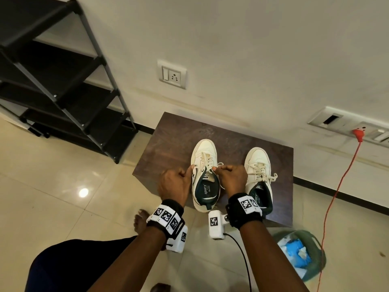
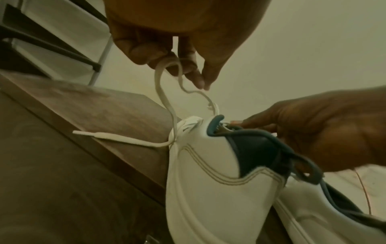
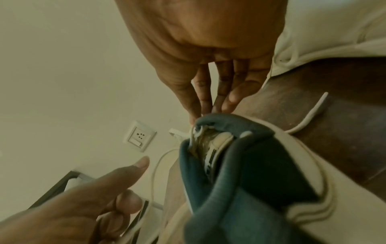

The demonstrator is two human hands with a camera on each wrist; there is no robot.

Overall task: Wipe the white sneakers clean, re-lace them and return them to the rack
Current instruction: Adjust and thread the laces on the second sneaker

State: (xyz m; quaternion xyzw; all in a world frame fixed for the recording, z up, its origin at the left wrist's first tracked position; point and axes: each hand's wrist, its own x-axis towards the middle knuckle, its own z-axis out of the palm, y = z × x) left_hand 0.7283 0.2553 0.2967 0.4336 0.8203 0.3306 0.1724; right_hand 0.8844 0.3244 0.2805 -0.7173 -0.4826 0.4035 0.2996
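Two white sneakers with dark green lining stand side by side on a dark wooden table (image 1: 168, 148), toes toward the wall. Both hands work at the left sneaker (image 1: 203, 152). My left hand (image 1: 190, 168) pinches a loop of its white lace (image 2: 167, 92) above the shoe's left side; the lace's free end lies on the table. My right hand (image 1: 216, 169) pinches the lace at the top eyelets beside the tongue, with its fingers (image 3: 203, 92) pointing down at the collar. The right sneaker (image 1: 257, 165) stands untouched with its lace tied in a bow.
A black shoe rack (image 1: 63, 81) stands against the wall to the left of the table. A green bin (image 1: 315, 268) with blue cloth inside sits on the floor at lower right. A red cable (image 1: 336, 186) hangs from a wall socket on the right.
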